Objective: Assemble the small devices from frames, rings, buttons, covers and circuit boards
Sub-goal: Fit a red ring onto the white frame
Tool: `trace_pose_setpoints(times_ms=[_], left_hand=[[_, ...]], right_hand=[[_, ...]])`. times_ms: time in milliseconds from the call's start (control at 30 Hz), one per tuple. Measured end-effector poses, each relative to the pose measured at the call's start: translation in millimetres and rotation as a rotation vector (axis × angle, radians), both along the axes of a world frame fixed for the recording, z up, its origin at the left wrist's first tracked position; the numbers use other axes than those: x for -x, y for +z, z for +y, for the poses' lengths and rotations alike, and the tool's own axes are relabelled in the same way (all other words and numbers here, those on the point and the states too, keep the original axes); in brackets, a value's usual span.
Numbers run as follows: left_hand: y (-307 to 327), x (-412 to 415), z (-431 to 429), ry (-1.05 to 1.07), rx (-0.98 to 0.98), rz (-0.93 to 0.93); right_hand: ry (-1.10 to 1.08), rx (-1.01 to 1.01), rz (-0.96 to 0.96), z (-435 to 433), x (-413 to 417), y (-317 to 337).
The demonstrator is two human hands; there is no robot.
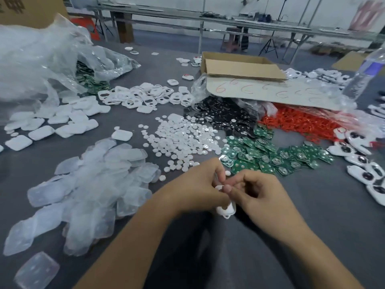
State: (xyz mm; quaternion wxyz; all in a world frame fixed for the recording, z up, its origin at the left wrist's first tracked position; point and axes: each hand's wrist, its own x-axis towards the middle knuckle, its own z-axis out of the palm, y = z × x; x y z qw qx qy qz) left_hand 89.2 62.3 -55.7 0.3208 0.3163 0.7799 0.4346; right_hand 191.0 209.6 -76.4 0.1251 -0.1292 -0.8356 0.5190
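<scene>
My left hand (193, 188) and my right hand (262, 195) meet near the table's front edge, both closed around a small white frame (226, 210) that sticks out below the fingers. A white button piece (219, 187) sits pinched at my fingertips. Beyond the hands lie a spread of white round buttons (183, 138), green circuit boards (270, 155), red rings (295, 122), black discs (225, 115), white frames (145, 97) and white covers (68, 122). Clear soft covers (87, 184) are heaped at the left.
An open cardboard box (241, 67) lies at the back centre on a marked sheet. A big crumpled plastic bag (37, 59) fills the back left. Partly assembled white devices (362, 163) line the right edge. A clear bottle (366, 71) stands at the right.
</scene>
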Motion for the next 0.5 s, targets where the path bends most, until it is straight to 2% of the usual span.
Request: trace_pose_setpoints(times_ms=[133,333,500], left_hand=[[-7.8,10.2,6.7,-0.073,-0.007,-0.064],[8.4,35.3,17.0,-0.347,0.053,-0.213],[-4.2,42.2,9.8,-0.336,-0.027,-0.306]], right_hand=[[0.018,-0.002,0.015,2.3,0.0,-5.4],[0.029,-0.092,0.060,3.0,-2.1,-8.9],[0.025,-0.097,0.063,7.7,-0.6,-9.2]])
